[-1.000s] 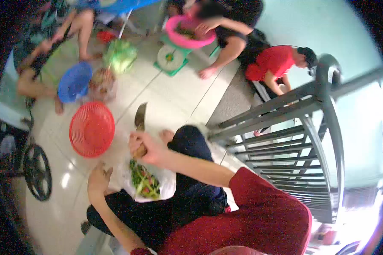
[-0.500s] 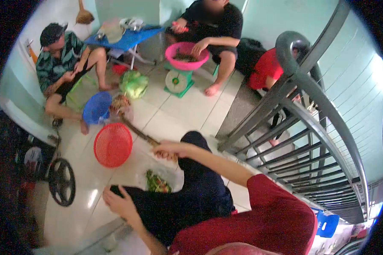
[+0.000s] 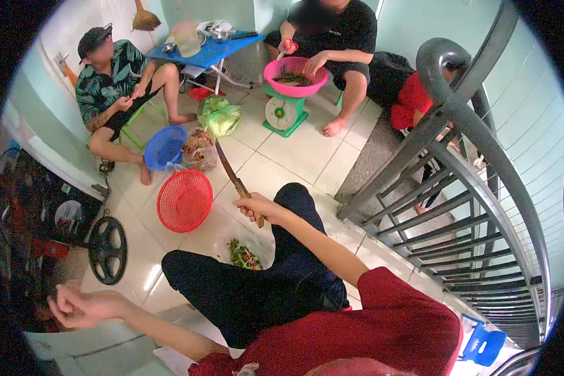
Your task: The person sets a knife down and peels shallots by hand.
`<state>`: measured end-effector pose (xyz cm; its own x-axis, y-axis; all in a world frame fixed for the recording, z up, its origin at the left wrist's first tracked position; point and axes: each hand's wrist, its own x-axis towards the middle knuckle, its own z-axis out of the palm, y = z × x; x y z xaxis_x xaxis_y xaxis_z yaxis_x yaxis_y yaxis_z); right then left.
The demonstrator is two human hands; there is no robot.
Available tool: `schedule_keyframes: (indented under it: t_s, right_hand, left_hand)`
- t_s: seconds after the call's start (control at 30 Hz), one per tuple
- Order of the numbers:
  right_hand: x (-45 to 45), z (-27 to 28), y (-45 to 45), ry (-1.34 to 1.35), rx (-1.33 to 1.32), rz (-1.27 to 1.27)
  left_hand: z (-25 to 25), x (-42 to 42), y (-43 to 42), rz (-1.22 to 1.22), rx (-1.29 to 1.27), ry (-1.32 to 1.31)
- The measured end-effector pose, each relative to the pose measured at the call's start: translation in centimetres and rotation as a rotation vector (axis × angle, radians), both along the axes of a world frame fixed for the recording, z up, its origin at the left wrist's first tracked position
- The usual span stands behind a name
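The wooden handle [image 3: 260, 221] of a knife [image 3: 237, 180] is gripped by the closed fingers [image 3: 247, 205] of the right hand [image 3: 264, 209], the blade being pointed forward beyond them. Left of those fingers a red basket [image 3: 185, 200] is set on the tiled floor [image 3: 288, 156], while greens [image 3: 243, 255] are gathered below them. The blurred left hand [image 3: 97, 305] is held well apart from the knife, its fingers loosely bent and parted.

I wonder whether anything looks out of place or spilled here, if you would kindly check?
No clear spill or damage shows. Mildly odd is the pink basin perched on the green scale, as it seems to serve as a work stand. The right hand grips the knife.
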<state>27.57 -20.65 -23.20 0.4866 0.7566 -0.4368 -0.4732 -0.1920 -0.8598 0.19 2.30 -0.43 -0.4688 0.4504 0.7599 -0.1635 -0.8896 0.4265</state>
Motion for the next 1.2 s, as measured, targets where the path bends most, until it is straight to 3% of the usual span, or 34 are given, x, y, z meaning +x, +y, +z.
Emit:
schedule_keyframes:
  t_s: [0.07,0.13,0.2,0.27,0.3,0.37,0.4,0.43,0.53,0.6,0.73,0.8,0.83,0.93,1.03,1.1,1.13,1.2]
  right_hand:
    - [0.3,-0.6,0.0,0.027,0.064,-0.029]
    - [0.1,-0.6,-0.1,0.019,0.076,-0.026]
    - [-0.1,-0.8,-0.2,-0.011,0.072,-0.012]
    - [-0.3,0.5,-0.9,-0.005,0.063,-0.013]
    - [-0.6,0.7,-0.9,0.011,0.051,-0.011]
    - [-0.4,0.2,-0.9,-0.009,0.056,0.010]
    - [-0.4,-0.6,-0.6,-0.024,0.076,0.003]
    - [-0.3,-1.4,-0.3,-0.039,0.095,-0.003]
    - [-0.4,-1.8,0.1,-0.030,0.092,0.016]
    - [-0.7,-1.7,0.1,-0.052,0.084,0.010]
    - [-1.1,-1.3,0.0,-0.058,0.107,0.011]
    - [-0.9,-1.9,0.1,-0.063,0.119,0.022]
    - [-0.8,-2.2,0.2,-0.100,0.127,0.039]
    - [-0.8,-2.9,0.1,-0.096,0.129,0.031]
    - [-0.7,-2.5,-0.3,-0.082,0.133,0.013]
    - [-1.0,-2.1,-0.4,-0.060,0.149,-0.011]
    - [-1.1,-2.0,-0.5,-0.047,0.143,-0.011]
    - [-1.2,-2.3,-0.4,-0.063,0.185,0.007]
  left_hand:
    - [-4.3,0.5,-1.2,0.327,0.150,0.406]
    - [-13.0,-0.4,-1.8,0.187,-0.309,0.874]
    - [-19.6,-1.4,-6.9,0.291,-0.494,1.472]
    - [-22.9,-1.7,-12.2,0.422,-0.374,1.558]
    - [-22.3,-1.6,-13.2,0.424,-0.372,1.553]
    - [-20.4,-2.4,-14.7,0.246,-0.529,1.722]
    - [-21.6,-2.6,-13.3,0.293,-0.254,1.536]
    - [-22.8,-3.3,-12.9,0.297,-0.255,1.541]
    - [-21.4,-3.0,-12.2,0.107,-0.323,1.659]
    - [-22.0,-4.1,-10.8,-0.173,-0.575,1.676]
    - [-21.7,-3.3,-10.1,-0.211,-0.659,1.641]
    - [-22.6,-1.9,-10.6,0.262,-0.055,1.362]
    - [-22.7,-1.8,-10.6,0.262,-0.055,1.369]
    - [-21.4,-1.5,-11.0,0.142,-0.295,1.667]
    - [-22.0,-1.8,-9.8,0.015,-0.185,1.683]
    - [-21.1,-1.9,-9.5,-0.312,-0.441,1.705]
    - [-22.0,-2.4,-8.8,-0.457,-0.477,1.554]
    - [-21.1,-3.0,-9.8,-0.567,-0.563,1.473]
